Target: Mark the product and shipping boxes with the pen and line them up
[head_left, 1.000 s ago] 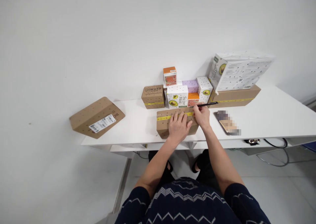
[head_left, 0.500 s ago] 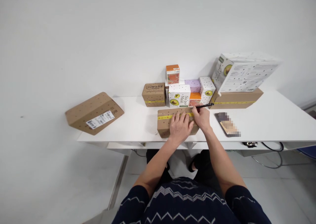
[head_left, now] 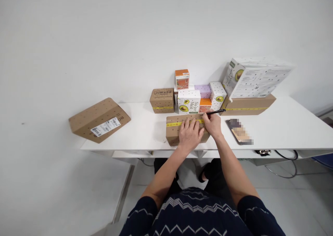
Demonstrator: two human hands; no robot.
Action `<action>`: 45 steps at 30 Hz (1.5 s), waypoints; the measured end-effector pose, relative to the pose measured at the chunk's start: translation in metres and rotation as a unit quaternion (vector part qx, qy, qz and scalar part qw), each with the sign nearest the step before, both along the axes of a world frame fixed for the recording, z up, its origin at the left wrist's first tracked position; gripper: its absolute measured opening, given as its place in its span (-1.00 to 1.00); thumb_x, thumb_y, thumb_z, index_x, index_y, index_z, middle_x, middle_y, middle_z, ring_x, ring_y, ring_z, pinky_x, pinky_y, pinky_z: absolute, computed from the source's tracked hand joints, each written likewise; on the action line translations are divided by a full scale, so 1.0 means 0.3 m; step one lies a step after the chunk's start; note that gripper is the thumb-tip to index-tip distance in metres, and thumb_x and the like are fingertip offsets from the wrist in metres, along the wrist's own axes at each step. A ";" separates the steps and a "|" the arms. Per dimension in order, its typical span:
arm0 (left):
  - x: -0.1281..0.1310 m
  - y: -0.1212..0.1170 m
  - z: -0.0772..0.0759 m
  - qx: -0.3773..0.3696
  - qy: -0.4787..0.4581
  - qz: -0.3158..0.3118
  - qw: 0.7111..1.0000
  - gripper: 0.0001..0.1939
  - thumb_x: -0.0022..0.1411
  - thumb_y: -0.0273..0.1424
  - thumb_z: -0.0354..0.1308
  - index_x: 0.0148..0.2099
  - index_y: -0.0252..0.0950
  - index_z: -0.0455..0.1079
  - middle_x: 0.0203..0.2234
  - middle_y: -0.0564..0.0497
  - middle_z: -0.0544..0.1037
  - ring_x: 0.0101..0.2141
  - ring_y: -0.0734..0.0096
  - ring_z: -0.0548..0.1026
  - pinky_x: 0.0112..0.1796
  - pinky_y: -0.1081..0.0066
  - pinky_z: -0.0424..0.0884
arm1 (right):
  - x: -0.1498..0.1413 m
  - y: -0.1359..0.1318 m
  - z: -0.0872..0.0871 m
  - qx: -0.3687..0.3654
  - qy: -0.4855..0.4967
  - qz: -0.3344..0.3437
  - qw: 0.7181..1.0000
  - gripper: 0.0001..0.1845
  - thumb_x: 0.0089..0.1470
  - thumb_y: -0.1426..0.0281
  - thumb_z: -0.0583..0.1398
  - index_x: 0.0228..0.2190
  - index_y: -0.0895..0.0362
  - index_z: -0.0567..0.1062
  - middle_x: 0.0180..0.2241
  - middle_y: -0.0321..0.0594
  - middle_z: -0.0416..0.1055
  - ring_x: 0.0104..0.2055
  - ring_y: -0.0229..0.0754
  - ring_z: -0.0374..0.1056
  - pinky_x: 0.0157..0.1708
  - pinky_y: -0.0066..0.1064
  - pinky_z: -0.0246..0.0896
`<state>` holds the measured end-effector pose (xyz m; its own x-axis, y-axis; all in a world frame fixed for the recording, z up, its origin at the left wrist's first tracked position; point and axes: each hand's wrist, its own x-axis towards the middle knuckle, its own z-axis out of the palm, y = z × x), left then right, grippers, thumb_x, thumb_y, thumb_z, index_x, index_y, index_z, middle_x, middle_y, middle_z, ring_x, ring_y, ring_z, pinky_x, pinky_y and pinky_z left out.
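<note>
A brown cardboard box (head_left: 172,129) with yellow tape along its top lies near the front edge of the white table. My left hand (head_left: 189,133) rests on it with the fingers stretched out flat across the tape. In my right hand (head_left: 213,124) is a black pen (head_left: 218,111), gripped between thumb and fingers at the box's right end. The pen's rear end points right; its tip is hard to make out behind my fingers.
Behind the box stand a small carton (head_left: 162,101), a Super Meal box (head_left: 188,101) and an orange box (head_left: 182,79). A large white box (head_left: 260,80) sits on a long carton (head_left: 249,106) at right. A phone (head_left: 238,132) lies before it. A labelled carton (head_left: 100,120) is at left.
The view has shifted very slightly. Both hands, the pen and the box keep practically the same positions.
</note>
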<state>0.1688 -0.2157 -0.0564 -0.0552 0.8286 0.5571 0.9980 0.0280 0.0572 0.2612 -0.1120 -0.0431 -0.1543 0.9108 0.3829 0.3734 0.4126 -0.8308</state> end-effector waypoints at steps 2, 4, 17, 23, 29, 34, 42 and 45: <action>0.000 -0.002 0.001 0.001 0.000 0.001 1.000 -0.58 0.33 -0.21 -0.10 0.10 -0.29 0.35 0.05 -0.09 0.44 0.08 0.06 0.33 0.10 0.07 0.20 | 0.000 -0.006 -0.002 -0.007 0.030 -0.012 0.999 -0.77 0.02 0.25 0.08 -0.43 0.15 0.41 -0.54 -0.27 0.41 -0.50 -0.24 0.30 -0.39 -0.41 0.21; 0.001 -0.003 0.002 0.003 0.000 0.003 1.000 -0.58 0.33 -0.21 -0.10 0.09 -0.29 0.35 0.05 -0.09 0.45 0.08 0.07 0.33 0.10 0.08 0.20 | 0.002 -0.009 -0.010 -0.020 0.088 -0.028 0.996 -0.77 0.04 0.23 0.07 -0.41 0.14 0.39 -0.54 -0.30 0.39 -0.52 -0.26 0.28 -0.41 -0.42 0.21; 0.001 0.003 -0.013 0.022 0.005 0.007 1.000 -0.61 0.31 -0.21 -0.07 0.08 -0.25 0.36 0.04 -0.08 0.46 0.07 0.08 0.35 0.09 0.08 0.21 | 0.155 0.082 -0.215 -0.224 -0.388 0.003 0.894 -0.75 0.10 0.27 0.09 -0.24 0.17 0.39 -0.24 0.05 0.48 -0.16 0.02 0.42 -0.27 -0.32 0.23; 0.003 0.002 -0.011 0.021 0.007 0.006 1.000 -0.60 0.31 -0.21 -0.07 0.08 -0.25 0.36 0.05 -0.08 0.46 0.07 0.09 0.35 0.10 0.08 0.21 | 0.165 0.045 -0.265 -0.216 -0.404 -0.010 0.889 -0.56 0.14 0.14 0.06 -0.06 0.18 0.34 -0.19 0.06 0.45 -0.14 0.02 0.40 -0.25 -0.29 0.22; 0.004 0.006 -0.008 0.012 0.001 0.002 1.000 -0.61 0.30 -0.22 -0.05 0.08 -0.24 0.37 0.05 -0.08 0.45 0.08 0.08 0.35 0.10 0.08 0.22 | 0.333 0.077 -0.277 -0.088 -0.384 -0.185 0.900 -0.49 0.12 0.12 0.08 -0.02 0.21 0.37 -0.03 0.18 0.29 0.02 0.16 0.22 -0.08 -0.11 0.12; 0.004 0.008 -0.013 0.012 -0.004 0.008 1.000 -0.61 0.30 -0.23 -0.05 0.09 -0.24 0.36 0.07 -0.08 0.44 0.09 0.08 0.34 0.11 0.08 0.20 | 0.470 0.139 -0.300 -0.125 -0.386 -0.239 0.882 -0.28 0.02 0.03 0.13 0.14 0.12 0.25 0.17 0.17 0.07 0.16 0.26 0.02 0.02 0.04 -0.01; 0.006 0.007 -0.014 0.020 0.002 0.011 1.000 -0.62 0.30 -0.23 -0.05 0.07 -0.25 0.37 0.06 -0.08 0.45 0.08 0.08 0.34 0.10 0.09 0.21 | 0.478 0.117 -0.315 -0.150 -0.396 -0.195 0.885 -0.36 0.05 0.10 0.09 0.10 0.16 0.35 0.04 0.16 0.29 0.08 0.22 0.15 -0.01 0.00 0.08; 0.006 0.008 -0.010 0.019 0.000 0.009 1.000 -0.62 0.30 -0.23 -0.05 0.07 -0.25 0.37 0.05 -0.08 0.45 0.08 0.08 0.35 0.09 0.09 0.22 | 0.488 0.084 -0.310 -0.162 -0.327 -0.185 0.912 -0.31 -0.04 0.12 0.17 0.09 0.18 0.36 -0.01 0.13 0.36 0.07 0.19 0.20 0.02 0.00 0.09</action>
<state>0.1706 -0.2135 -0.0595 -0.0693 0.8060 0.5878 0.9974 0.0432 0.0584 0.4078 -0.0867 -0.1361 0.0886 0.9959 0.0201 0.8968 -0.0710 -0.4368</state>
